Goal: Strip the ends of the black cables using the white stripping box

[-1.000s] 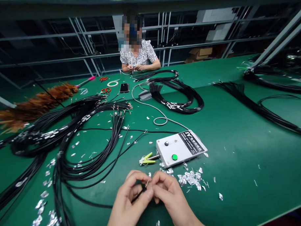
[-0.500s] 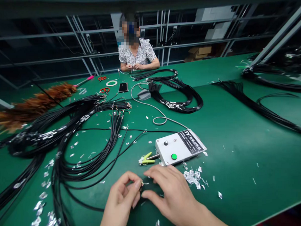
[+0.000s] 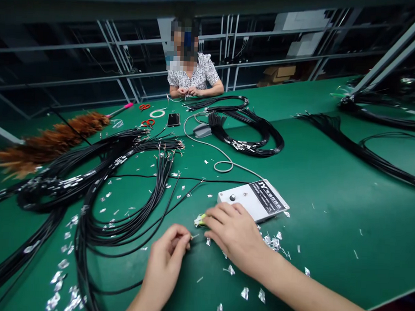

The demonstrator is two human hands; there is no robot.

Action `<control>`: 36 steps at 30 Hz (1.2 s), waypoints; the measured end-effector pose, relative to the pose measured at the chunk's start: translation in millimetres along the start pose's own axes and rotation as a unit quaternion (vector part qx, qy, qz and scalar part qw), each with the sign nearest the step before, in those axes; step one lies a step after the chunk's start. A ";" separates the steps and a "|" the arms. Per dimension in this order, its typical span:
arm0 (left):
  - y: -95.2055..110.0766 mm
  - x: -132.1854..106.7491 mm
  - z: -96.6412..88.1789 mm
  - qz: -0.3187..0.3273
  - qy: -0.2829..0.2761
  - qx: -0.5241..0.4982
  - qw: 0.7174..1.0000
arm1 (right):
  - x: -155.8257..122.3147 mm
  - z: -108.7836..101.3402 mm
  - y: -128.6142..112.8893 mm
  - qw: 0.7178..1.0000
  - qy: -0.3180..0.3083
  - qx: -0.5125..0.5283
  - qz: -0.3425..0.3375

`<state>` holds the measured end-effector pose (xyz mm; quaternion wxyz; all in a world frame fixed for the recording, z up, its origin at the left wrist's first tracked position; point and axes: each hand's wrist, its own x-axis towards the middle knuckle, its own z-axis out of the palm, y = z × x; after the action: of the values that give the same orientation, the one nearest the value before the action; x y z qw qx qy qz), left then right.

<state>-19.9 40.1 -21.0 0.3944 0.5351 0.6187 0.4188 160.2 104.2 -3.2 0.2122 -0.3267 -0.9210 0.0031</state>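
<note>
My left hand (image 3: 166, 258) is closed in a pinch on the bare end of a thin black cable (image 3: 194, 236), held just above the green table. My right hand (image 3: 237, 236) lies over the front of the white control box (image 3: 260, 200), its fingertips touching the yellow-green clip tool (image 3: 200, 220) at the box's left end. I cannot tell whether the fingers grip the tool. Loops of black cables (image 3: 124, 207) lie to the left of both hands.
Silver foil scraps (image 3: 272, 243) litter the table (image 3: 328, 214) around my hands. Another black cable bundle (image 3: 249, 129), a grey foot pedal (image 3: 201, 130), a phone, scissors and tape lie farther off. A feather duster (image 3: 51, 141) lies at left. A person sits opposite, working on cables.
My right hand let go of the cable end and moved forward to the clip tool beside the white box. My left hand kept its pinch on the cable.
</note>
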 end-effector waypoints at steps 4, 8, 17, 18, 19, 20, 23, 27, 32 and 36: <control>-1.7 14.8 -0.4 -0.070 0.002 -0.054 0.996 | 18.8 4.5 11.5 0.993 -0.098 -0.069 0.016; -3.5 24.6 2.7 -0.069 0.013 -0.058 0.996 | 23.9 13.3 15.6 0.987 -0.137 -0.081 0.006; -5.0 34.9 7.1 -0.068 -0.004 -0.043 0.997 | 25.9 12.6 17.4 0.985 -0.152 -0.085 0.003; -5.7 35.4 7.6 -0.069 -0.005 -0.047 0.996 | 26.9 11.8 17.1 0.985 -0.154 -0.083 0.002; -6.6 35.9 8.2 -0.071 -0.005 -0.051 0.996 | 27.7 11.2 16.7 0.985 -0.153 -0.081 0.002; -7.6 36.2 8.7 -0.073 -0.005 -0.055 0.996 | 28.1 11.0 16.5 0.985 -0.151 -0.079 0.002; -11.5 36.4 9.7 -0.077 -0.006 -0.062 0.995 | 27.8 11.8 16.5 0.987 -0.140 -0.072 0.002; -16.3 35.8 9.6 -0.072 -0.002 -0.064 0.995 | 25.7 13.9 17.5 0.988 -0.134 -0.071 0.005; -18.9 36.1 9.3 -0.066 0.009 -0.066 0.996 | 27.2 13.5 14.3 0.988 -0.139 -0.062 0.014; -19.0 36.5 9.4 -0.061 0.011 -0.063 0.996 | 24.2 2.5 14.6 0.993 -0.111 -0.022 0.025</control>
<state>-21.6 75.8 -43.6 0.4457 0.4654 0.6268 0.4381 151.1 130.6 1.9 0.1012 -0.3518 -0.9303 0.0239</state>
